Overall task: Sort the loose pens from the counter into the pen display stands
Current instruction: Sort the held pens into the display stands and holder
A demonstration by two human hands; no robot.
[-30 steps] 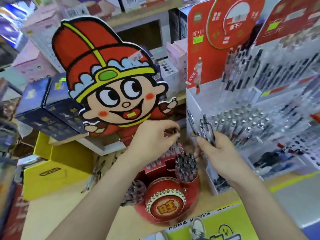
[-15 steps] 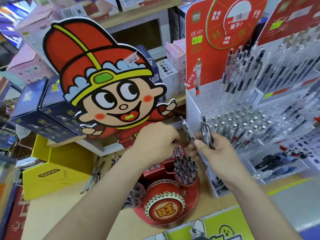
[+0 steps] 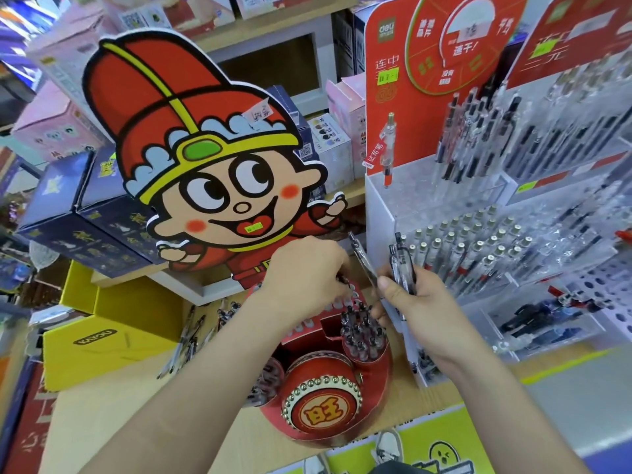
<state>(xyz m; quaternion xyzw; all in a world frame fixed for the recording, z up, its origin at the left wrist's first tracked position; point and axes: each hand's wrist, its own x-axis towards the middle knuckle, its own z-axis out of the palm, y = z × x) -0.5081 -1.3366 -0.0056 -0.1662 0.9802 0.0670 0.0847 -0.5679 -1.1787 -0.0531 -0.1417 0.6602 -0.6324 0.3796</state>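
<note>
Where the wooden counter (image 3: 102, 422) runs back to the shelving, two pen stands sit side by side.

1. The red drum-shaped stand (image 3: 323, 410) has round cup compartments. Its right cup (image 3: 363, 336) is packed with upright clear pens, and its left cup (image 3: 266, 381) also holds pens.
2. The white tiered stand (image 3: 381, 213) is just beside the red one, on its right. Silver-capped pens (image 3: 455, 244) stand in rows in the middle tier, dark pens (image 3: 478, 138) lean in the upper tier, and punched holes show at the lower right.
3. On the left hand (image 3: 304, 271), the fingers curl down over the red stand's back row. Whether they pinch a pen cannot be told.
4. On the right hand (image 3: 419, 302), the thumb and fingers wrap round a bundle of pens (image 3: 402, 265). The bundle points upward at the white stand's left corner, above the right cup.
5. The loose pens (image 3: 191, 336) lie on the counter left of the red stand, just beside a yellow box (image 3: 113, 336).
6. Bare counter shows in front of the yellow box, toward the near edge.
</note>
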